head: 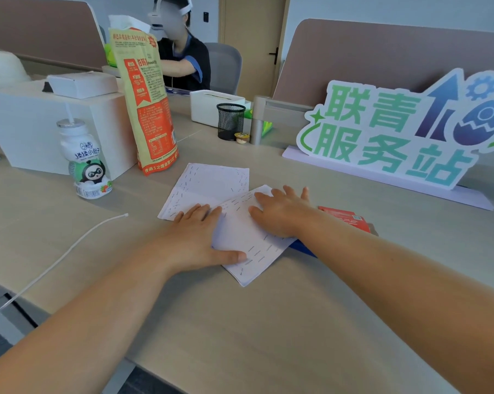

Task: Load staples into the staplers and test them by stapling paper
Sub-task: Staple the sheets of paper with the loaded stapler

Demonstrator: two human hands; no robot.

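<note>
Left hand (200, 237) and right hand (282, 214) lie flat, fingers straight, on the paper (257, 251). It looks thin, light and floppy, so it is best pinched at an edge beside the thumb.

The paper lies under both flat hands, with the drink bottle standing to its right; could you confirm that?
Not quite: the head view shows the bottle standing to the left of the paper. The left hand and right hand do lie flat on it.
</note>
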